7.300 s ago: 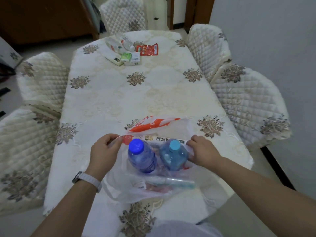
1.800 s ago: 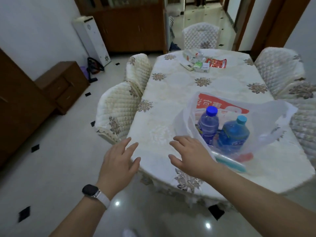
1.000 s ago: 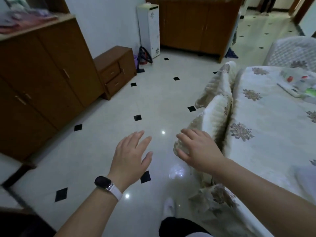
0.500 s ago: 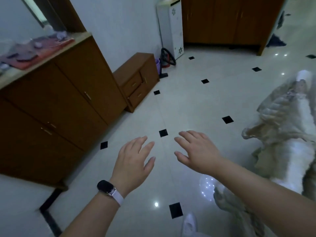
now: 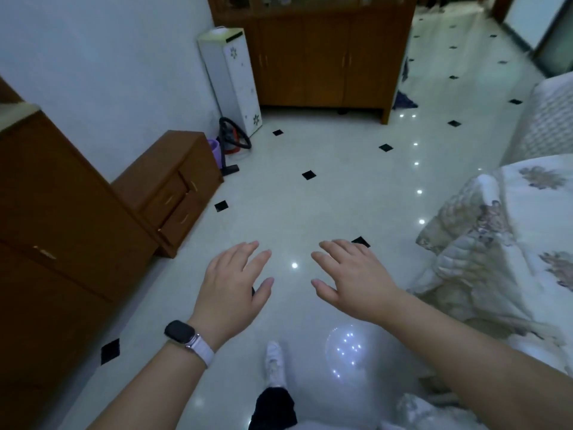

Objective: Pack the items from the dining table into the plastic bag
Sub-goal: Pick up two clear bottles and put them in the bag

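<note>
Head view shows spread fingers on both sides: the left hand [image 5: 232, 283] and the right hand [image 5: 353, 274] hang palm-down over the floor [image 5: 310, 197], fingers loose and apart, gripping nothing. A watch [image 5: 181, 333] sits on the left wrist. Below them a white shoe [image 5: 274, 363] is planted on the glossy tiles, mid-step by the look of it. Off to the right stands a chair [image 5: 471, 265] in a quilted cover, and beside it the edge of the table [image 5: 539, 193] under its flowered cloth. Neither the plastic bag nor any loose items appear in this frame. My reading is that the person is walking along the side of the table, between packing steps. The next move calls for turning back toward the tabletop, finding whatever is left on it, and picking it up to carry to the bag.
</note>
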Motion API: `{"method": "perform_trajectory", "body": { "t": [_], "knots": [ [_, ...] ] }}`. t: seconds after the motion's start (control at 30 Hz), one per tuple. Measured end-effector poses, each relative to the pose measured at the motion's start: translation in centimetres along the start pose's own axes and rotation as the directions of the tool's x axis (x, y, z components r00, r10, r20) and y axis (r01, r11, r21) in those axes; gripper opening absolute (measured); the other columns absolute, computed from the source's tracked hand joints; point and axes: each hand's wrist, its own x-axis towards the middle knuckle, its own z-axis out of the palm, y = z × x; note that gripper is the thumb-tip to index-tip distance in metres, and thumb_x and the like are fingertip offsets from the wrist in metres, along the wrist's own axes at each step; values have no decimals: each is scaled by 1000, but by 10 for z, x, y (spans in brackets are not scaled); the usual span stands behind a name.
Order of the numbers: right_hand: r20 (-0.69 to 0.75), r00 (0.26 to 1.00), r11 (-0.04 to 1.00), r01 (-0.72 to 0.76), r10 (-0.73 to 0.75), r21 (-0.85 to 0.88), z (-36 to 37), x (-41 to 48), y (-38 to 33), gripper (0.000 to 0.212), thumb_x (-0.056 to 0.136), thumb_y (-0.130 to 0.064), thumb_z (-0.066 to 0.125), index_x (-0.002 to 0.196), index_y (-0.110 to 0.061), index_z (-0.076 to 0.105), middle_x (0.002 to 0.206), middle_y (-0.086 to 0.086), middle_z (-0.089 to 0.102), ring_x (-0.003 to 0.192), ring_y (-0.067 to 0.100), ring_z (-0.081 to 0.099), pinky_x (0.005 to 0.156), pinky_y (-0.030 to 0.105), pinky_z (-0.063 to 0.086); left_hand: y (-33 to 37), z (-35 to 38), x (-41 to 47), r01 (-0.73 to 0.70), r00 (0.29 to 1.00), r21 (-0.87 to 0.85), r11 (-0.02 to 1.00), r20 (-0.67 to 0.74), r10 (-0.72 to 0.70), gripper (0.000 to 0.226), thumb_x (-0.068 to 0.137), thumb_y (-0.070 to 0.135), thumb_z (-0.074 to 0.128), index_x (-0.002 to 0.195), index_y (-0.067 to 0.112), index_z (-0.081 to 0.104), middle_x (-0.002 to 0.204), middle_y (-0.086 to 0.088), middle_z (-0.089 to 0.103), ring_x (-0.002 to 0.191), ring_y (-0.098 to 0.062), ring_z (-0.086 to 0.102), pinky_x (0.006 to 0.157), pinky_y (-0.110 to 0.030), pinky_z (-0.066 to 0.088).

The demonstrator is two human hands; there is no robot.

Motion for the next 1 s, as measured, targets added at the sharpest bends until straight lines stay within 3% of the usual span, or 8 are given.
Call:
{"method": "perform_trajectory", "body": {
  "t": [0.3, 0.47, 0.77, 1.0],
  "knots": [
    [48, 952, 940, -290, 302, -179, 8, 121, 98, 48, 86, -52, 47, 117, -19, 62, 124, 4, 62, 115, 27, 57, 94, 40, 46, -65, 73, 216, -268, 964, -150, 952, -42, 264, 44, 88, 40, 54, 124, 15, 65, 127, -10, 62, 115, -31, 58, 98, -46, 46],
    [17, 866, 846, -483, 499, -225, 5, 170, 153, 53, 86, -54, 42, 119, -19, 64, 126, 5, 63, 117, 28, 57, 94, 40, 45, -73, 117, 323, -384, 922, -232, 894, -43, 385, 43, 87, 39, 57, 122, 16, 65, 127, -10, 62, 116, -31, 58, 98, -44, 45],
    [-63, 688, 647, -706, 723, -286, 13, 183, 280, 51, 87, -55, 44, 122, -21, 60, 128, 4, 61, 117, 26, 56, 94, 39, 45, -1, 198, 494, -587, 797, -339, 735, -81, 599, 44, 88, 40, 53, 123, 16, 66, 127, -10, 62, 117, -29, 56, 98, -42, 41],
    [-110, 577, 542, -806, 810, -237, 12, 197, 409, 52, 86, -55, 43, 119, -20, 62, 124, 4, 63, 113, 26, 59, 91, 38, 47, 73, 247, 612, -662, 704, -343, 666, 21, 710, 46, 90, 42, 49, 126, 17, 64, 131, -9, 60, 119, -29, 56, 100, -44, 43]
  ]
}}
